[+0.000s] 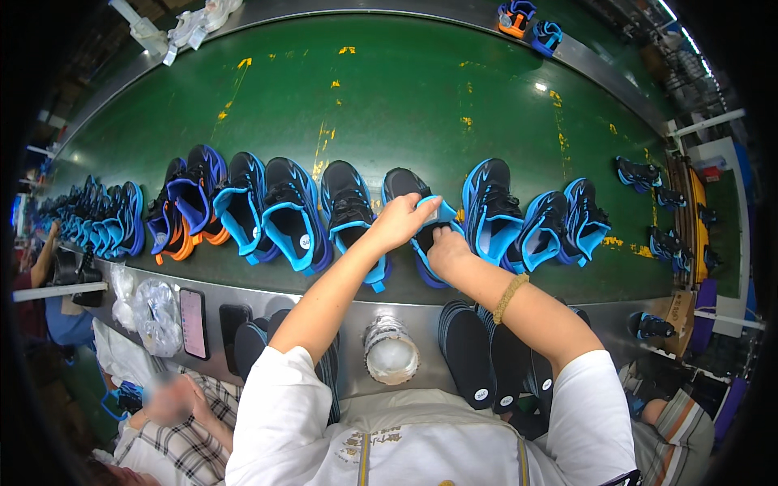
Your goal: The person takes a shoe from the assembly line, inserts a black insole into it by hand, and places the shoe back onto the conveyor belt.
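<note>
A row of black and blue sports shoes lies on its sides along the near edge of a green conveyor belt [405, 105]. My left hand [403, 219] and my right hand [446, 247] both grip one black and blue shoe [417, 231] in the middle of the row. The left fingers press on its blue collar; the right fingers reach into its opening. Black and blue shoes lie close on either side [348, 206] [490, 211]. A beaded band circles my right wrist [510, 296].
Stacks of black insoles [478, 356] stand on the steel ledge below my arms, beside a plastic cup [391, 350] and a phone [194, 322]. Another person in a checked shirt [182, 437] sits at my left. More shoes lie far right [640, 174] and across the belt [531, 24].
</note>
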Demonstrator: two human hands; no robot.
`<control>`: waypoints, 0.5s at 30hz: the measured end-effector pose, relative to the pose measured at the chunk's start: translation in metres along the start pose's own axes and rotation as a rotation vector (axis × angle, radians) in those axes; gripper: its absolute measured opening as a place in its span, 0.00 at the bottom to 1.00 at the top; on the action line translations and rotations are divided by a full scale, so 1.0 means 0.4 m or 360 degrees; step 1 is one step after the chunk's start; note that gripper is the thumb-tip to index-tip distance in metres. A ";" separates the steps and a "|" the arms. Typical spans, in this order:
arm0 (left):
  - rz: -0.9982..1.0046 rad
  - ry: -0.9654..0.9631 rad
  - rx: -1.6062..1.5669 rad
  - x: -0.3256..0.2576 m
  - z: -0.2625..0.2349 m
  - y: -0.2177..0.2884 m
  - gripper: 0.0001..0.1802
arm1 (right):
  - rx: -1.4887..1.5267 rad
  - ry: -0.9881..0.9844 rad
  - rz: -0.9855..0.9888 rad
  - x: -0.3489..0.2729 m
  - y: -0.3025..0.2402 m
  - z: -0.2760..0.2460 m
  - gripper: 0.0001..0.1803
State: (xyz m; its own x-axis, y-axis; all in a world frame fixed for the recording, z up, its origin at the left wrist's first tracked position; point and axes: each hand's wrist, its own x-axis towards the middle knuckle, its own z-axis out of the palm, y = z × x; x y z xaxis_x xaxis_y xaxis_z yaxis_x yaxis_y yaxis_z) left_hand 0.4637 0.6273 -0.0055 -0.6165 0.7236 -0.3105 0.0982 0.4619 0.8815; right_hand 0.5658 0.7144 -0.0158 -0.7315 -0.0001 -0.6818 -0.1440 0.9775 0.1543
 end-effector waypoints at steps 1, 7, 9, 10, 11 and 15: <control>0.0030 0.0005 -0.0008 0.001 0.003 -0.003 0.32 | -0.0002 -0.0003 -0.0007 0.005 0.001 0.000 0.16; 0.0159 0.0342 0.0068 0.001 0.026 -0.003 0.25 | -0.0150 0.0045 -0.0300 0.019 0.028 0.011 0.14; 0.0269 0.0618 0.0088 -0.001 0.040 0.000 0.22 | -0.0245 0.0075 -0.0527 -0.018 0.045 -0.002 0.15; 0.0569 0.0798 0.0334 0.001 0.041 -0.006 0.20 | -0.0057 0.0079 -0.0509 -0.034 0.048 -0.011 0.19; 0.0867 0.0972 0.0588 -0.001 0.044 -0.012 0.18 | -0.0070 0.0070 -0.0527 -0.047 0.051 -0.021 0.19; 0.1123 0.0820 0.1087 -0.003 0.048 -0.033 0.14 | 0.0464 -0.0464 -0.0469 -0.102 0.031 -0.056 0.31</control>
State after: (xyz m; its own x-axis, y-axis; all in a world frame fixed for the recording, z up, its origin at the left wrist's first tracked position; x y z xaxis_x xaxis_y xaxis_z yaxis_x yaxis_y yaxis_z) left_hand 0.4782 0.6303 -0.0235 -0.4880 0.7090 0.5092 0.8677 0.3305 0.3714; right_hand 0.5789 0.7216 0.0301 -0.4654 -0.2668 -0.8439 -0.0941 0.9630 -0.2526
